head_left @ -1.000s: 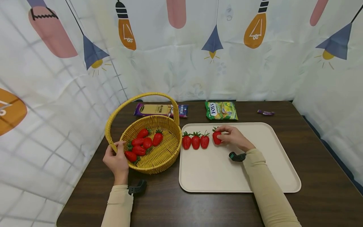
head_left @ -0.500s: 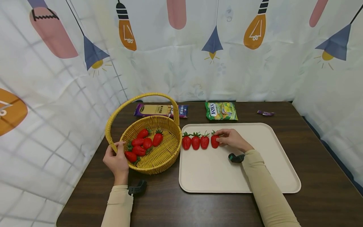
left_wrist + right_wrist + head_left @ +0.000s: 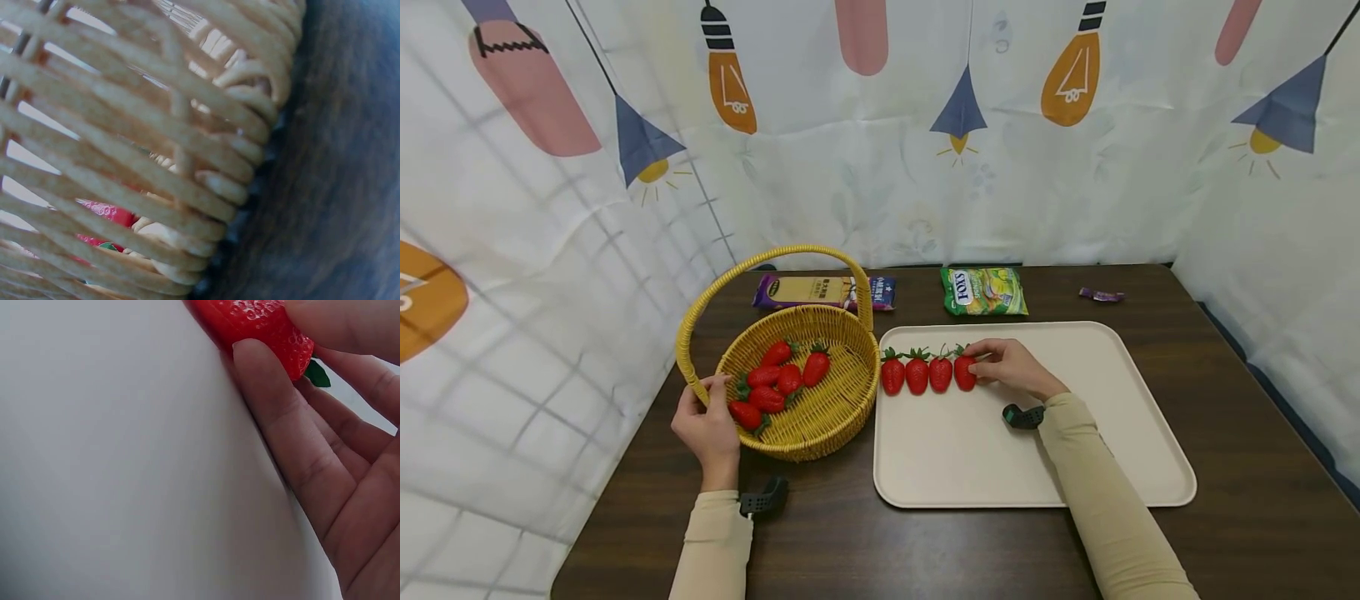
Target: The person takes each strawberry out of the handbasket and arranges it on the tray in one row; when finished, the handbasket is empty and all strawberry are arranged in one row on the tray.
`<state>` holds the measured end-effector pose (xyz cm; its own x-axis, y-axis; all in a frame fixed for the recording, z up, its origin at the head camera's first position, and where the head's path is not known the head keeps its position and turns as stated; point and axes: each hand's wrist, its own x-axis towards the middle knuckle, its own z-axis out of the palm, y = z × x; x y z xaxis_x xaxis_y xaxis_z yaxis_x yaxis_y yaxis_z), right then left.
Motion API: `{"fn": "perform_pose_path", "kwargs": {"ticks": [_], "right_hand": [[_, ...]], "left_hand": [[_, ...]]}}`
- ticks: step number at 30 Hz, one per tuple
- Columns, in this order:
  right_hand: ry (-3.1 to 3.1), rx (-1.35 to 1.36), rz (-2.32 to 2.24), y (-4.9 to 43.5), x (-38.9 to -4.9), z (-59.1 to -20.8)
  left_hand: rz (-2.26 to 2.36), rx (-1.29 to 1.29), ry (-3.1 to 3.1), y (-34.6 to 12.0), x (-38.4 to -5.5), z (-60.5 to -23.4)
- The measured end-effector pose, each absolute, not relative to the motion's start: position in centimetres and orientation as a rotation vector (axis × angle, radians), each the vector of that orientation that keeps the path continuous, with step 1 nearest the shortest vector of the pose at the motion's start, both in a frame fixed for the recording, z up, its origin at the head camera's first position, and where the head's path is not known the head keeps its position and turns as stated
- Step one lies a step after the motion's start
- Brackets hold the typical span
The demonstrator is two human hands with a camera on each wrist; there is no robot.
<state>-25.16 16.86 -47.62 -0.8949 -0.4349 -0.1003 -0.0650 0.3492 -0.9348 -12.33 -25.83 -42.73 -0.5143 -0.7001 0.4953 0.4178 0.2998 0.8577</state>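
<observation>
While the right hand (image 3: 1015, 367) pinches a red strawberry (image 3: 962, 375) between thumb and fingers, the fruit lies on the pale tray (image 3: 985, 467), toward the tray's ten o'clock corner. Its long axis runs from twelve to six: the green leaves point to twelve, away from the person, and the tapering tip to six. At its nine o'clock, three strawberries (image 3: 917, 377) stand side by side in a row, pointing the same way. The held fruit is glossy and dimpled, with a plump cone shape; the tray is smooth, a rounded rectangle with a low rim.

At the tray's nine o'clock sits a round yellow basket (image 3: 805, 450), woven in ropy strands, with a tall arched handle (image 3: 805, 248). The left hand (image 3: 711, 429) grips it at the basket's nine o'clock, near the handle's foot. More strawberries (image 3: 767, 398) lie inside, pointing various ways. The table (image 3: 820, 550) is dark, grained wood. At the held fruit's twelve o'clock rests a crinkly green sweet bag (image 3: 985, 292).
</observation>
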Motion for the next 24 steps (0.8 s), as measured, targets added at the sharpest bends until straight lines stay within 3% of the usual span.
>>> {"fn": "perform_pose_path", "kwargs": {"ticks": [10,24], "right_hand": [[2.275,-0.459,-1.573,16.4,-24.4,-46.1],[2.399,-0.200,-1.837,17.0,-25.3,-46.9]], "left_hand": [[-1.423,0.268,-1.577,-25.9,-12.3,-42.8],[-1.404,0.267,-1.592,-25.9,-12.3,-42.8]]}}
